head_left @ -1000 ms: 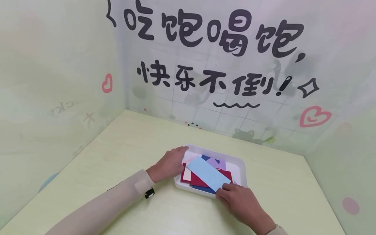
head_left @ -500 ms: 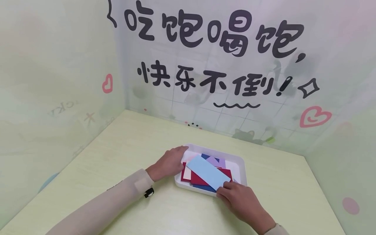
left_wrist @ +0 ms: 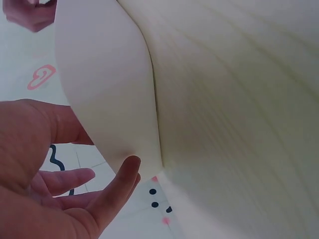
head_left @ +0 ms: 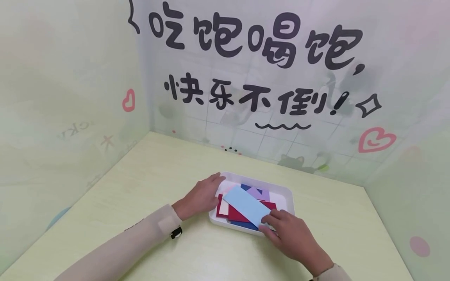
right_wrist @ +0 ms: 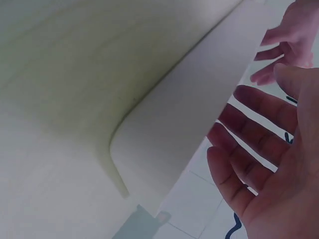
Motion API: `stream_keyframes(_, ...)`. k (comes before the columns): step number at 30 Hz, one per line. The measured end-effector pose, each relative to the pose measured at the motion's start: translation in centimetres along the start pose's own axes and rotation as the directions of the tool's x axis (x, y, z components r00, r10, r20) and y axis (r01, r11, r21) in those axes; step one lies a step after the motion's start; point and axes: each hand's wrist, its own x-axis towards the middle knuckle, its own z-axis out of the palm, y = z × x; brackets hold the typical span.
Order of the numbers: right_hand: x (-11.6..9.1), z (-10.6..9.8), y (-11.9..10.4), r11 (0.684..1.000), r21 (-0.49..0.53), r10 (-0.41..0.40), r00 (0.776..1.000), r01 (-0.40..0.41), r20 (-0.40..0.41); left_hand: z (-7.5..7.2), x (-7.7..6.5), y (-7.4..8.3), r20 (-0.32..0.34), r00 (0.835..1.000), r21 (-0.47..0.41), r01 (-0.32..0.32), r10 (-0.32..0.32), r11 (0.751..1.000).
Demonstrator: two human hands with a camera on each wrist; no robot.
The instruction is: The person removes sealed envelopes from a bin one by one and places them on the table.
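In the head view a shallow white tray holds a loose pile of flat coloured paper pieces. A light blue rectangular piece lies slantwise on top, over dark red, blue and purple ones. My left hand rests at the tray's left side; in the left wrist view one fingertip touches the outer wall. Over the tray's near right corner is my right hand, covering the light blue piece's lower end. In the right wrist view its fingers are spread, apart from the tray wall.
The tray stands on a pale yellow-green table. Behind it rises a back wall with large black lettering, and side walls close in left and right.
My right hand's fingers have shifted slightly up and left over the light blue piece's end. My left fingers have lifted a little at the tray's far left corner. The tray stays put.
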Motion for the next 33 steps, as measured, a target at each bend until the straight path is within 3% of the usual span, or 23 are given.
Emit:
stream_keyframes(11,1.8,0.0,1.1,0.982,0.072,0.164,0.981,-0.172,0.102,-0.8,-2.4,0.1,-0.073,0.996,-0.015,-0.046,0.044,0.999)
stream_keyframes(17,2.1,0.9,1.3,0.967,0.155,0.185,0.975,-0.202,0.121,-0.6,-3.5,0.1,-0.070,0.997,-0.106,0.010,-0.017,0.994)
stream_keyframes(22,2.5,1.7,1.3,0.963,0.189,0.170,0.979,-0.189,0.114,0.1,-3.3,-0.1,-0.048,0.997,-0.156,0.051,-0.060,0.986)
stream_keyframes(33,3.1,2.5,1.2,0.960,0.186,0.189,0.976,-0.208,0.111,0.4,-1.7,0.0,-0.049,0.995,-0.161,0.073,-0.082,0.984)
